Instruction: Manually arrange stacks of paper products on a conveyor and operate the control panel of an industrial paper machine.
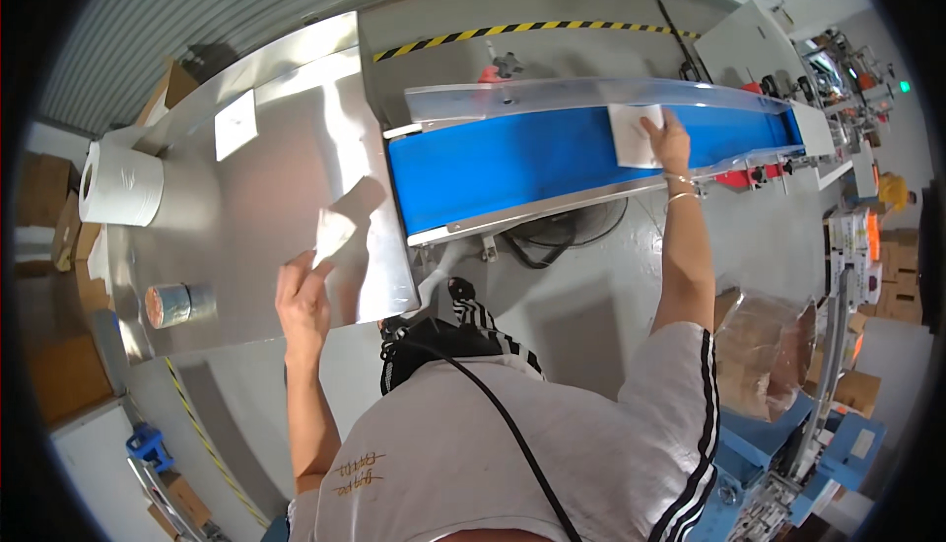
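Note:
My right hand [673, 141] reaches out over the blue conveyor belt [512, 163] and rests on a white flat pack [632, 135] lying on the belt. My left hand [304, 298] is near the front edge of the steel table [256, 197], pinching a small white slip [333, 234] between its fingertips. Clear guard rails [552, 94] run along the belt's far side.
A large white paper roll [122, 184] and a silver tape roll [177, 304] sit on the steel table, with a white sheet [236, 123] farther back. Cardboard boxes [54, 227] stand left. A bagged stack [764, 350] and blue machine frame [788, 443] are at right. Yellow-black floor tape [512, 30] lies beyond.

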The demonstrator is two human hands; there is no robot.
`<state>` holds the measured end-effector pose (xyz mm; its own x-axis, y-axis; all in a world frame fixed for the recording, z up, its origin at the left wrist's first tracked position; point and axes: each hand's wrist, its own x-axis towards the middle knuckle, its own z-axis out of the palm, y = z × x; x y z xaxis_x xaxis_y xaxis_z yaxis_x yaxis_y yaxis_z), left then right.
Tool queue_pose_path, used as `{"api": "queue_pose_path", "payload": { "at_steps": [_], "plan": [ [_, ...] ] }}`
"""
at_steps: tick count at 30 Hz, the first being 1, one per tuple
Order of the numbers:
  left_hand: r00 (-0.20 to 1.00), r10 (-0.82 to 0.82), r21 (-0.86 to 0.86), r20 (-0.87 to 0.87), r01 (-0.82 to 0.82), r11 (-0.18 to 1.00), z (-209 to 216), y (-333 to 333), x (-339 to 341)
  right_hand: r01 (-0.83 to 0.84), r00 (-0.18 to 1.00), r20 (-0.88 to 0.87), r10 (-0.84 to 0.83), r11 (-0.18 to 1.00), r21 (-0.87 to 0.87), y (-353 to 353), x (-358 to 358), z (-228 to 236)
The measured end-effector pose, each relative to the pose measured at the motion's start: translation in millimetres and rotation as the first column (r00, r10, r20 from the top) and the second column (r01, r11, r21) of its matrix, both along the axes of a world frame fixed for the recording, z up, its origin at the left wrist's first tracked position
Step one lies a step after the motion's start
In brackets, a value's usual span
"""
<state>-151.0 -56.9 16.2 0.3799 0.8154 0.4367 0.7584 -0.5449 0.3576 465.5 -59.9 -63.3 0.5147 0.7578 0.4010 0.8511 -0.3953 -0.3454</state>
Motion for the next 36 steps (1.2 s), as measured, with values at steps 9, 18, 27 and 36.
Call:
{"api": "queue_pose_path", "payload": {
  "at_steps": [9, 18, 27, 36],
  "plan": [
    [0.791, -0.259, -0.485, 0.555, 0.56, 0.672, 22.2, 24.1, 146.5, -0.492, 0.203, -0.843, 0.498, 0.797, 0.352, -9.7, -174.5, 42.8],
    [0.746, 0.135, -0.714, 0.652, 0.544, 0.441, -19.3, 76.2, 218.9, -0.494, 0.118, -0.93, 0.348, 0.833, 0.249, -11.9, -185.0, 42.3],
    [0.85, -0.102, -0.616, 0.518, 0.453, 0.645, -39.6, 53.8, 188.4, -0.028, 0.717, -0.696, 0.033, 0.999, 0.018, 3.9, -23.2, 11.7],
    [0.853, 0.033, -0.773, 0.522, 0.456, 0.442, -90.5, 51.1, 125.0, 0.09, 0.991, -0.122, -0.049, 0.929, 0.358, -62.5, -61.6, -2.7]
  ]
}}
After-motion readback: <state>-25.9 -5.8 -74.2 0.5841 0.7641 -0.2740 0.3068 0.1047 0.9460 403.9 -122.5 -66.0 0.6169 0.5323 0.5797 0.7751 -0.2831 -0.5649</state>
